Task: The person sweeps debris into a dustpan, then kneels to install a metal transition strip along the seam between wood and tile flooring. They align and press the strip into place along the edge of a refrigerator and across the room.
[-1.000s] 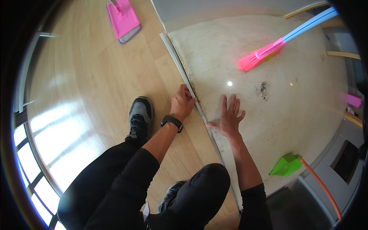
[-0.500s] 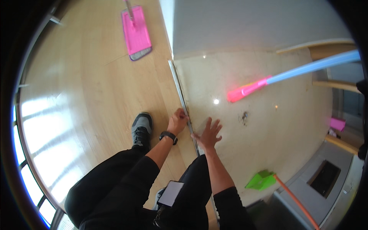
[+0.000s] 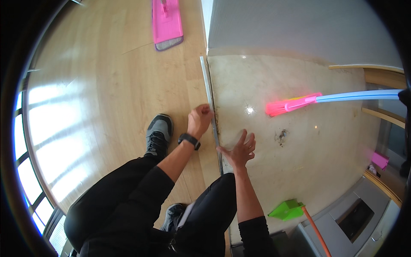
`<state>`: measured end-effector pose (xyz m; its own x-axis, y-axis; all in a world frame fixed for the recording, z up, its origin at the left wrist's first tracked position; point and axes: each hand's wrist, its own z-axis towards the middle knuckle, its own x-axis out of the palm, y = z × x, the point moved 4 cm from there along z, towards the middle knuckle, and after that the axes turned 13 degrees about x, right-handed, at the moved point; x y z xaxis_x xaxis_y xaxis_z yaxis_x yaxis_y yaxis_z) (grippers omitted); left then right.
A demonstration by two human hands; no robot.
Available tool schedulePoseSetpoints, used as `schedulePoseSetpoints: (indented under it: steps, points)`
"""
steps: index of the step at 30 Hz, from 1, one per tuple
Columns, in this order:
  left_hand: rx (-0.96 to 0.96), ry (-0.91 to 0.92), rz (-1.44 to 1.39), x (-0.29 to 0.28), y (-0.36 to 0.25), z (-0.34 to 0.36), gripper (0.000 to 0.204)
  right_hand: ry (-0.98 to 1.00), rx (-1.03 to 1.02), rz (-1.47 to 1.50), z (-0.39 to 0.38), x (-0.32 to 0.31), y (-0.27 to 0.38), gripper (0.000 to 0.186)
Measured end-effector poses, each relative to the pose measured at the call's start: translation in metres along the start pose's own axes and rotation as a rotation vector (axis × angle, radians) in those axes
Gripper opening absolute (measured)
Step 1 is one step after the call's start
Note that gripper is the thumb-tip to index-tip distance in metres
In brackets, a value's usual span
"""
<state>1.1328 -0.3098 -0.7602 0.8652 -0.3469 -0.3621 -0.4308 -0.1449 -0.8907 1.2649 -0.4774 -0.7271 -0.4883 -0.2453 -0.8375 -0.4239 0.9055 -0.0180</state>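
Note:
A narrow metal threshold strip (image 3: 207,81) runs along the joint between the wood floor and the pale stone floor. My left hand (image 3: 199,121), with a black watch on its wrist, is closed at the strip's left edge. Its fingertips meet there; what they pinch, if anything, is hidden. Over the pale floor my right hand (image 3: 241,150) hangs open, fingers spread and bent. The right thumb points at the strip, close to it or touching. Dark grime lines the joint beside the strip.
A pink broom (image 3: 295,104) with a blue handle enters from the right, near a small debris pile (image 3: 281,137). A green dustpan (image 3: 287,210) lies at lower right. A pink flat mop (image 3: 168,23) rests at far left. A grey cabinet wall (image 3: 291,30) borders the far side.
My view has shifted, so the mop sits higher in the picture. The broom's handle has swung to lie more level. Both hands stay by the strip, the left slightly farther along it.

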Motion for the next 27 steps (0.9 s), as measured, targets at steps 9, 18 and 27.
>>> schedulePoseSetpoints:
  steps: [9, 18, 27]
  points:
    - [0.122, 0.145, 0.023, 0.008, -0.003, 0.043, 0.019, 0.015, -0.016, 0.018, 0.007, 0.004, -0.005, 0.122]
    - [0.185, 0.225, -0.076, 0.021, -0.011, 0.051, 0.018, 0.023, 0.013, -0.001, 0.012, -0.006, 0.000, 0.119]
    - [0.155, 0.209, -0.206, 0.017, -0.002, 0.052, 0.016, 0.014, -0.011, -0.015, 0.019, -0.005, -0.003, 0.116]
